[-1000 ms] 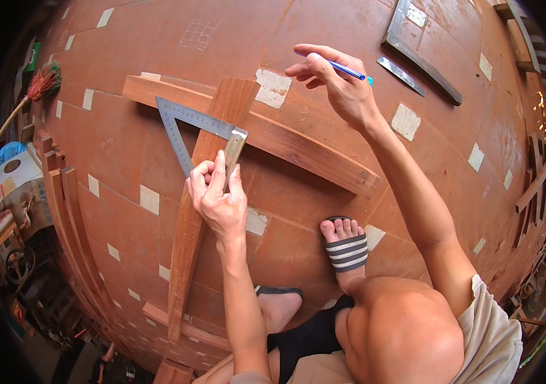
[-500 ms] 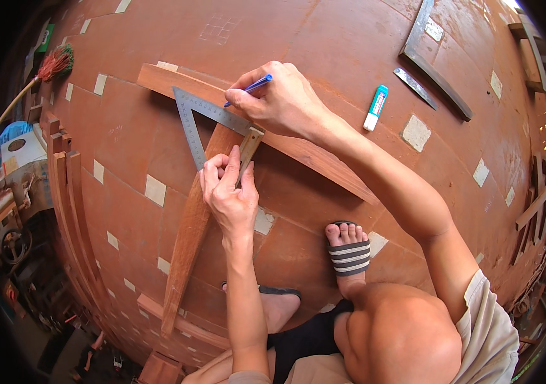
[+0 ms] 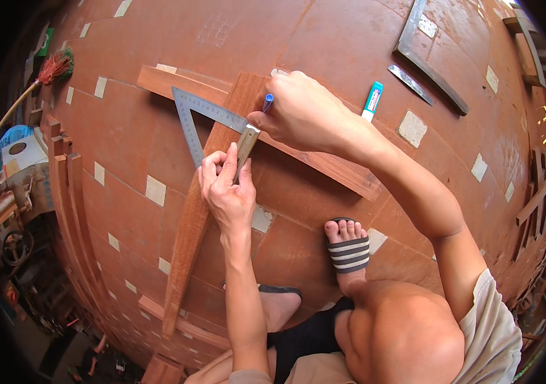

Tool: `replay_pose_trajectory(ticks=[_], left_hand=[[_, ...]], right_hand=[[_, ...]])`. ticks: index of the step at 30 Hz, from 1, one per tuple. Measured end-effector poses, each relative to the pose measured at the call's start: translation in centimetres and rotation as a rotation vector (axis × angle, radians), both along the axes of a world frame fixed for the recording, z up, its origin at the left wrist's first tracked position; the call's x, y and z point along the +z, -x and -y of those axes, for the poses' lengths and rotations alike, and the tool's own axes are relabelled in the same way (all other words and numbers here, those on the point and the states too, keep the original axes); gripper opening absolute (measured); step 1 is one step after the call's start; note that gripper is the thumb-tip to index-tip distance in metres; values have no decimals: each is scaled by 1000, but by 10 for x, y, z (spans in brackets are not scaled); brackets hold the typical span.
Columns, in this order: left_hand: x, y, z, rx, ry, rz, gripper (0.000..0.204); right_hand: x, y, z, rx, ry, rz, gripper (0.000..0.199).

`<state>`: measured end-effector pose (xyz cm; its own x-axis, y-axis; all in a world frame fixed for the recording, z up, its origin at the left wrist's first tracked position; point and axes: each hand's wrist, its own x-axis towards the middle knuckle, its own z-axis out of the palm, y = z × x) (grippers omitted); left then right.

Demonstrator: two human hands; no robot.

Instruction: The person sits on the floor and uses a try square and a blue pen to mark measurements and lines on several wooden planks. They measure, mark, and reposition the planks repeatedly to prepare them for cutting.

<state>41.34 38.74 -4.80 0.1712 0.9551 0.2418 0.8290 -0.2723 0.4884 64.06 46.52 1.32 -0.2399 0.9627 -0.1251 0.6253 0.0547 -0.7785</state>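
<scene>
Currently, I monitor two bare hands above a tiled floor (image 3: pixel 119 166). Left hand (image 3: pixel 227 192): grip pinched, thumb and index finger, on the stock of the metal set square (image 3: pixel 212 111). Right hand (image 3: pixel 298 109): grip closed around a blue pen (image 3: pixel 268 101), just beside the stock's upper end. The pen's tip is hidden, so I cannot tell whether it touches wood. The square lies across the long board (image 3: pixel 189 256), which crosses over the cross board (image 3: pixel 324 160); I cannot determine whether the boards are fastened.

Caution 1: I judge that the square could pivot. Cause: a light fingertip pinch on the stock, with side pressure from the pen against the blade.

Caution 2: The crossing could rock or skew. Cause: uneven hand pressure, if the boards are loose.

Caution 3: A slip of the pen could escape my notice. Cause: the right hand blocks my view of its tip.

Caution 4: The white-and-teal tube (image 3: pixel 373 99) could be knocked. Cause: a low sweep of the right forearm (image 3: pixel 394 160), which covers its lower end from my viewpoint.
</scene>
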Motion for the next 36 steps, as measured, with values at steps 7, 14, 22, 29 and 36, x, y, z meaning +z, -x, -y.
replay_pose_trajectory(ticks=[7, 14, 22, 29, 36], left_hand=[[47, 7, 32, -505, -33, -240, 38], [54, 76, 58, -491, -225, -339, 73], [19, 161, 12, -86, 567, -26, 113], [5, 186, -18, -104, 1175, 626, 106], [21, 137, -55, -44, 1099, 754, 88]], right_hand=[[25, -2, 32, 240, -769, 408, 39], [7, -20, 73, 336, -8, 143, 46], [-31, 20, 118, -213, 224, -263, 32], [-47, 69, 127, -496, 262, -498, 19], [-56, 103, 138, -672, 201, -595, 20]])
